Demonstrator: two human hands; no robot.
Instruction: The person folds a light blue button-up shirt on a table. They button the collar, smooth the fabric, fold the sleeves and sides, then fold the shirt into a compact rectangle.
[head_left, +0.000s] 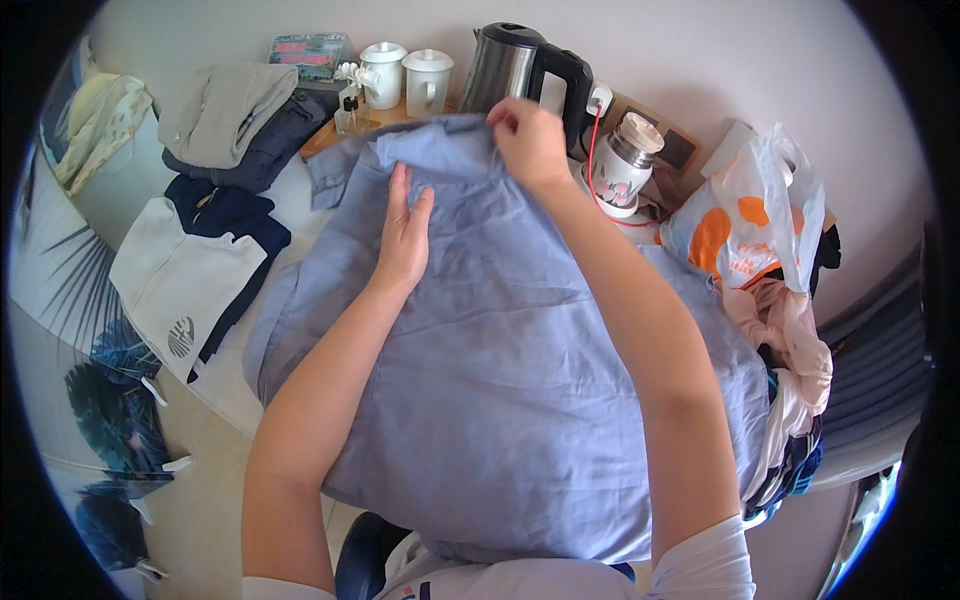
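Note:
A large blue-grey cotton garment, seemingly a shirt (510, 360), lies spread over the table in front of me, its lower edge close to my body. At its far end a strip of the cloth, perhaps the collar, is folded over. My right hand (529, 139) pinches the right end of that strip between thumb and fingers, slightly blurred. Below the strip's left part, my left hand (407, 229) is held on edge against the cloth, thumb and fingers apart, gripping nothing. A cuff-like end of the garment sticks out at the far left.
Folded grey trousers (229, 112) and a white and navy garment (191, 277) lie left. Behind stand lidded white mugs (383, 75), an electric kettle (499, 67) and a flowered vacuum flask (622, 161) beside a red cable (592, 165). A plastic bag (757, 217) and piled clothes (787, 345) are right.

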